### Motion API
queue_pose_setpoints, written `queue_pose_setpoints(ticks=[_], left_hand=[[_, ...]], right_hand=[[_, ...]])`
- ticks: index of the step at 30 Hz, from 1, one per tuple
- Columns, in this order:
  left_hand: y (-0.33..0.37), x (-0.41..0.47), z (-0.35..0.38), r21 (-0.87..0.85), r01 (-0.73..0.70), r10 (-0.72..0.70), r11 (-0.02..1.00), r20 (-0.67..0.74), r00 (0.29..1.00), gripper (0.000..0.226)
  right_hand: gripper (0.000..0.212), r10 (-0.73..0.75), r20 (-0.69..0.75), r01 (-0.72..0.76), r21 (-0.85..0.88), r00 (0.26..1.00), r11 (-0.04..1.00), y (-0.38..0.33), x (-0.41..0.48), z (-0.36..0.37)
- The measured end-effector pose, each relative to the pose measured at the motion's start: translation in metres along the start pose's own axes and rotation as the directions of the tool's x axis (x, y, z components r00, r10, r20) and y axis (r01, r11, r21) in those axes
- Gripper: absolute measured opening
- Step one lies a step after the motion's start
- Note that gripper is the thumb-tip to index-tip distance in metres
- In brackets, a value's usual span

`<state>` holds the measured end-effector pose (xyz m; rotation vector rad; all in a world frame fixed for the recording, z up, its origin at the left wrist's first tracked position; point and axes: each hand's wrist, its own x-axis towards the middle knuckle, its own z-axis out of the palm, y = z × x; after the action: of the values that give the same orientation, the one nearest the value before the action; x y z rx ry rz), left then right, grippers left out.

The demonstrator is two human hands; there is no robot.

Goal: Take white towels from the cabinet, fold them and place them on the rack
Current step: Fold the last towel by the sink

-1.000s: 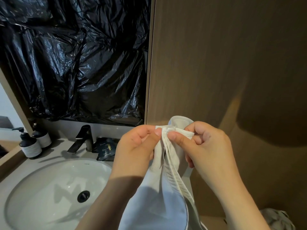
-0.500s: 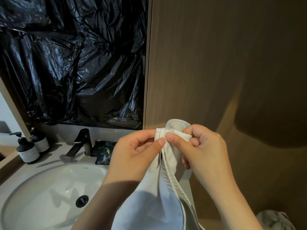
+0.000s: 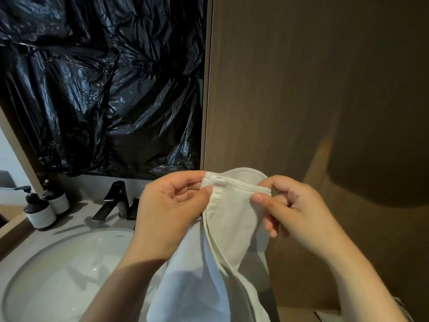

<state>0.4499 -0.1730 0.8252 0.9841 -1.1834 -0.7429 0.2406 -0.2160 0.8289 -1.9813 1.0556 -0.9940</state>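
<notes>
A white towel (image 3: 228, 224) hangs in front of me over the counter, its hemmed top edge held up between both hands. My left hand (image 3: 171, 210) pinches the left corner with thumb and forefinger, near a small sewn tag. My right hand (image 3: 292, 208) pinches the right end of the same edge. The top edge is stretched level between the hands, and the rest of the cloth drops down out of frame. No rack is in view.
A white round sink (image 3: 62, 270) with a black tap (image 3: 113, 201) lies lower left. Two dark pump bottles (image 3: 40, 212) stand at the counter's left. Black plastic sheeting (image 3: 102, 84) covers the wall behind. A brown wooden cabinet panel (image 3: 301, 89) fills the right.
My hands were pinching the towel's edge close together; they have drawn apart, the right hand moving right, spreading the top edge open between them.
</notes>
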Motion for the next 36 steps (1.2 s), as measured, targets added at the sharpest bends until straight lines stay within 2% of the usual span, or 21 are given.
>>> queue_pose_setpoints(ticks=[4,9,11,16,19,22,27,31,36], left_hand=[[0.000,0.002,-0.007,0.001,-0.013,0.013,1.000,-0.007,1.000,0.025],[0.003,0.011,-0.013,0.039,-0.042,0.043,0.998,-0.024,0.999,0.026],[0.005,0.014,-0.016,0.089,-0.066,0.068,0.994,-0.028,0.997,0.025],[0.013,0.025,-0.027,0.163,-0.145,0.157,0.976,-0.067,0.985,0.025],[0.021,0.036,-0.030,0.184,-0.181,0.202,0.966,-0.102,0.974,0.025],[0.032,0.045,-0.031,0.218,-0.232,0.264,0.948,-0.133,0.955,0.027],[0.041,0.051,-0.028,0.205,-0.281,0.315,0.938,-0.161,0.935,0.025],[0.042,0.049,-0.028,0.183,-0.280,0.309,0.942,-0.152,0.939,0.025],[0.038,0.043,-0.024,0.134,-0.278,0.291,0.951,-0.096,0.952,0.024]], right_hand=[[0.018,0.040,0.043,-0.029,-0.231,0.998,0.972,0.018,0.005,-0.026],[0.028,0.022,0.071,0.020,-0.537,0.997,0.843,0.026,0.019,-0.049],[0.034,-0.013,0.077,0.057,-0.601,0.997,0.797,0.025,0.023,-0.053],[0.030,-0.141,0.018,0.128,-0.545,0.990,0.829,0.011,0.028,-0.060],[0.026,-0.240,-0.051,0.191,-0.455,0.969,0.870,-0.008,0.033,-0.062],[0.023,-0.311,-0.124,0.229,-0.439,0.942,0.869,-0.023,0.039,-0.063],[0.017,-0.354,-0.197,0.264,-0.372,0.914,0.890,-0.033,0.043,-0.060],[0.019,-0.320,-0.174,0.249,-0.339,0.931,0.907,-0.031,0.038,-0.059],[0.030,-0.297,-0.069,0.233,-0.465,0.952,0.854,-0.031,0.031,-0.056]])
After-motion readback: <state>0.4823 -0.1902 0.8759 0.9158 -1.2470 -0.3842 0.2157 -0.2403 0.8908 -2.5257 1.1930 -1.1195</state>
